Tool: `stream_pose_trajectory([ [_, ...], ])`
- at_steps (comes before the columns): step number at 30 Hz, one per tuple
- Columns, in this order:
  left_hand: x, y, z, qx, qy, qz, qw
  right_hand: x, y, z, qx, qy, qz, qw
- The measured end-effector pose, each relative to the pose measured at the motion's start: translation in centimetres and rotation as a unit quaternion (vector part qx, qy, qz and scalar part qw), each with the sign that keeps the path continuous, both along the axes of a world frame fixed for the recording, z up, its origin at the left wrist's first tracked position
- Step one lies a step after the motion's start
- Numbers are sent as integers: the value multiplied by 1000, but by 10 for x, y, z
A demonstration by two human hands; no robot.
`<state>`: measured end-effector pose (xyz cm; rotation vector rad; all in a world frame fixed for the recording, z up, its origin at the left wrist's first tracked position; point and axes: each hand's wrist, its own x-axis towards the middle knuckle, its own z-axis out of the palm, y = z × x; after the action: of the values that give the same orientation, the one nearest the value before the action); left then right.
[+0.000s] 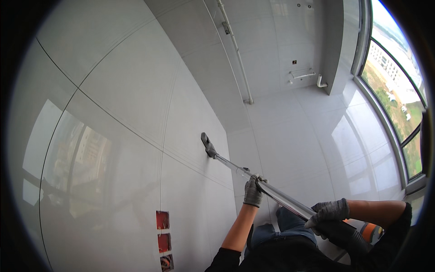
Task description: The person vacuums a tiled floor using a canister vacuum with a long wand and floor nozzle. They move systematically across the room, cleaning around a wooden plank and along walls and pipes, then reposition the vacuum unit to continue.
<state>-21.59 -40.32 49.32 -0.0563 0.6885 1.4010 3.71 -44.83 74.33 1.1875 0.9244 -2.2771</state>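
A vacuum cleaner wand [290, 202], long and silver, runs slantwise from my right side toward the wall on the left. My left hand [253, 190], in a grey glove, is closed round its middle. Farther back, my gloved right hand [328, 212] grips the wand near its dark handle end [342, 233]. At the far end, the grey suction head [207, 144] is at the glossy tiled wall [122, 118]; whether it fully touches cannot be made out. Part of an orange and black machine [371, 232] shows beside my right forearm, mostly hidden by it.
Three red electrical boxes [162, 220] are recessed low in the left wall. A white pipe [238, 59] runs up the far wall, with a bent white pipe [321, 81] farther right. Glossy tiles cover the floor [294, 131]. A large window [394, 86] is on the right.
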Motion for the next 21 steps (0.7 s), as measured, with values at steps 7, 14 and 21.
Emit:
stream_pose_trajectory([
  [7,-42,202,124,196,35,7,980,-30,100,-11,354,-14,82,932],
  [14,-32,373,234,444,-88,-155,878,-39,189,-88,293,170,-213,916],
  [21,-37,471,234,463,-118,-181,859,-100,236,-122,308,205,-371,852],
])
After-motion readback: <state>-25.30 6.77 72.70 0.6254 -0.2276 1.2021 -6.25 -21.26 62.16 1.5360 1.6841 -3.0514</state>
